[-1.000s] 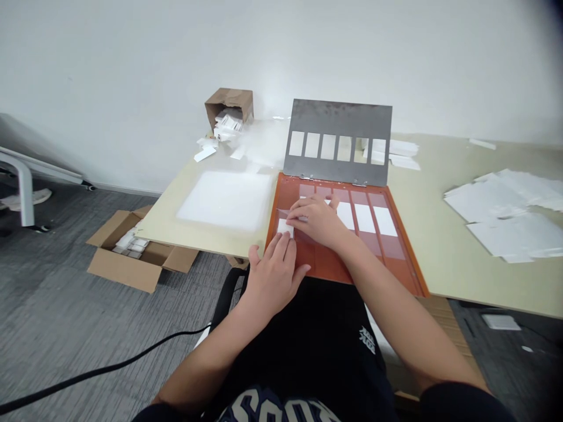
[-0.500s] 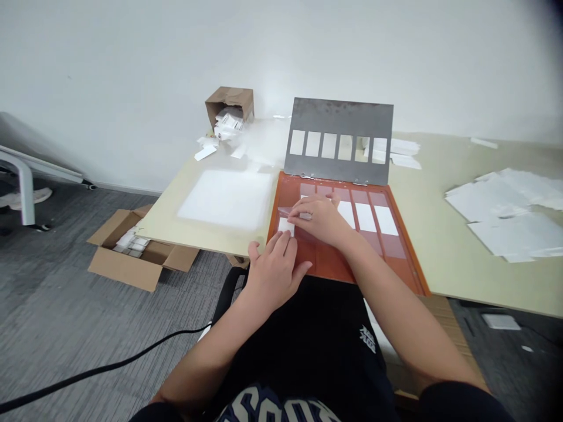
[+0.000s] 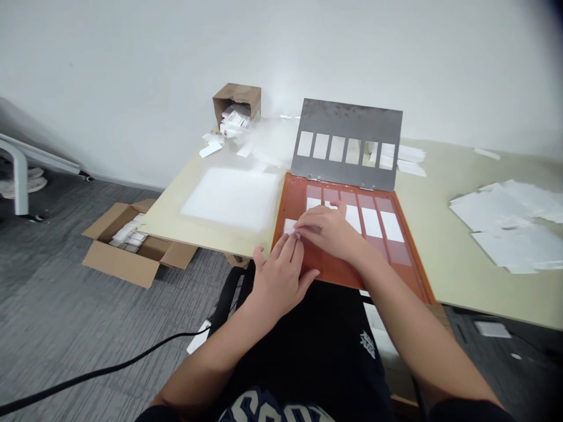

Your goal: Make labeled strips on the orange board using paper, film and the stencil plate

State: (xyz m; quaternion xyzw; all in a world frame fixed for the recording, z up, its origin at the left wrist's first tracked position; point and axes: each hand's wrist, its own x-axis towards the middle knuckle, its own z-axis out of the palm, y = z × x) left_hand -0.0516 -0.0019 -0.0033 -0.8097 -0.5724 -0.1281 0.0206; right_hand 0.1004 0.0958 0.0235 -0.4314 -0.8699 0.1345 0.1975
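Note:
An orange tray (image 3: 334, 266) lies at the table's near edge, its grey hinged lid (image 3: 352, 117) raised and pierced by a row of windows. Several white cards (image 3: 370, 223) rest in it among pale, see-through film strips (image 3: 400, 253). At the tray's left side, the fingertips of my left hand (image 3: 281, 272) press on a white card (image 3: 289, 225), thumb spread apart. Above that card my right hand (image 3: 329, 232) has its fingers pinched together. The clear film seen in this pinch a moment ago is now mostly hidden behind the fingers.
A small cardboard box (image 3: 237, 92) spills white cards at the back left. A white sheet-like patch (image 3: 231, 199) lies left of the tray. White cards (image 3: 514, 225) are spread at the right. An open carton (image 3: 121, 264) stands on the floor, near a black cable (image 3: 109, 369).
My right hand has lowered its pinched fingers towards the left card, and the lifted clear film no longer shows. My left hand stays at the card's near end. The view has shifted slightly.

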